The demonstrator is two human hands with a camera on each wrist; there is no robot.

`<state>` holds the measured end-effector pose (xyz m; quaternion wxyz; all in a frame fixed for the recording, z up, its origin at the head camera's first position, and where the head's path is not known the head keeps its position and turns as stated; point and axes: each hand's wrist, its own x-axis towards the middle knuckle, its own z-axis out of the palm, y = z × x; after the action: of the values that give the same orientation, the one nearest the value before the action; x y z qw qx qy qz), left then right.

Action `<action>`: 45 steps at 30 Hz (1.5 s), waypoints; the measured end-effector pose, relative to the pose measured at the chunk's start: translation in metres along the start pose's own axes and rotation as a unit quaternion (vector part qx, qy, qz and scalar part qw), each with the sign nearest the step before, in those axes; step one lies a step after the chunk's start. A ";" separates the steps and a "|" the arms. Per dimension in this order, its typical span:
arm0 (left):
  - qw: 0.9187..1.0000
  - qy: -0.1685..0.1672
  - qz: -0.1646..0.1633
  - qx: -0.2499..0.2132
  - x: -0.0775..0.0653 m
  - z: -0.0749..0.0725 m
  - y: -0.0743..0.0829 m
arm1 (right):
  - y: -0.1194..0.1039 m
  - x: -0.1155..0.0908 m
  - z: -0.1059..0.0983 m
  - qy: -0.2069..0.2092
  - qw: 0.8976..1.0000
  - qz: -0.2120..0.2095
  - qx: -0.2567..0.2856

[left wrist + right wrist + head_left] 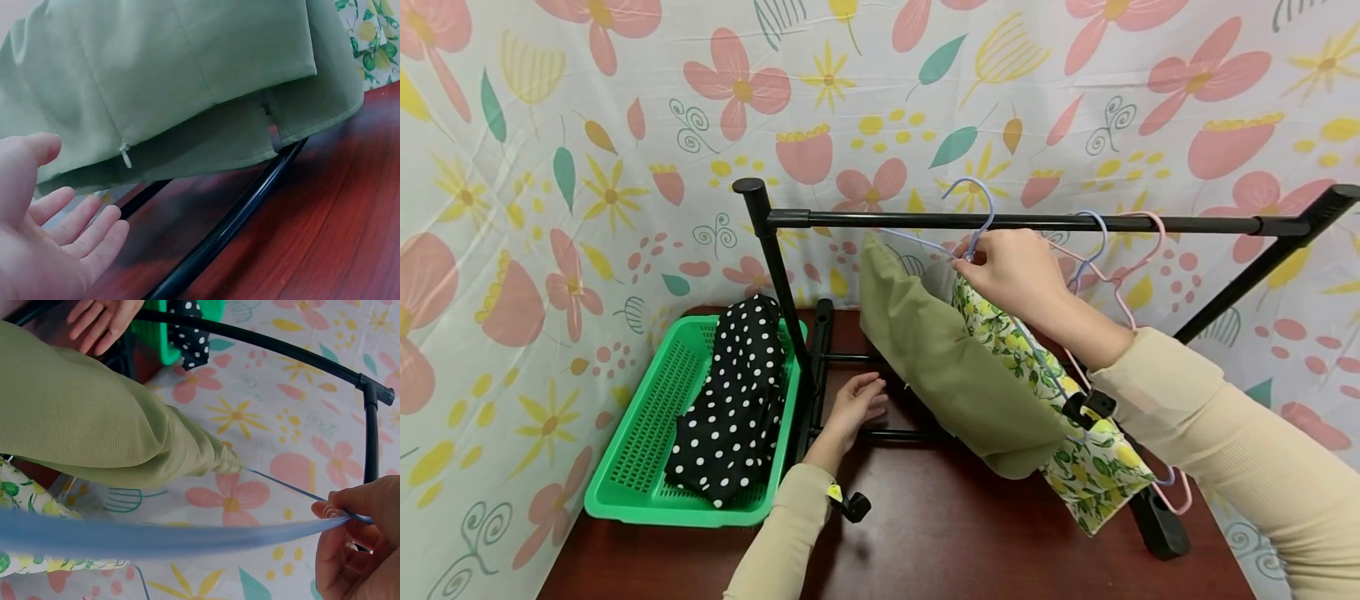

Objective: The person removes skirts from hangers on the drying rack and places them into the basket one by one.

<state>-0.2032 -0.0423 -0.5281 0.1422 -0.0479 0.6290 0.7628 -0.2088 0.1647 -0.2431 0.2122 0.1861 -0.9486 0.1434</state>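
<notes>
My right hand [1018,271] pinches the light-blue hanger [187,540] just below its hook, at the black rail [865,220]. The hook's tip stands above the rail; whether it bears on it I cannot tell. From this hanger droops an olive-green garment [951,367], and a small zip pull [126,155] shows near its lower edge in the left wrist view. My left hand [853,408] is beside the garment's lower left side, fingers loosely spread, holding nothing. Right behind the green garment, a lemon-print cloth [1097,483] hangs at a slant.
At the left, a green basket [651,417] holds a black polka-dot cloth [730,400]. Another blue hanger [1103,237] and a pink hanger [1159,237] are on the rail. The black rack's lower bars [902,436] cross the dark red table [925,542]. A flowered sheet [865,92] backs everything.
</notes>
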 end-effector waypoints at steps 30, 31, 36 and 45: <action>0.974 -0.095 -0.051 -0.197 -0.002 0.023 -0.012 | -0.018 -0.005 0.002 0.013 0.999 -0.027 0.042; 0.975 -0.096 -0.047 -0.196 -0.003 0.023 -0.011 | -0.017 -0.005 0.002 0.014 0.999 -0.027 0.042; 0.976 -0.079 -0.040 -0.198 -0.005 0.018 -0.008 | -0.014 -0.004 0.003 0.011 0.999 -0.021 0.043; 0.982 -0.039 -0.033 -0.184 -0.009 0.012 -0.002 | -0.011 -0.006 0.008 0.007 0.999 -0.007 0.046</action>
<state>-0.1923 -0.0318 -0.5255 0.1802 -0.0643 0.4702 0.8616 -0.2023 0.1541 -0.2504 0.2107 0.2010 -0.9383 0.1867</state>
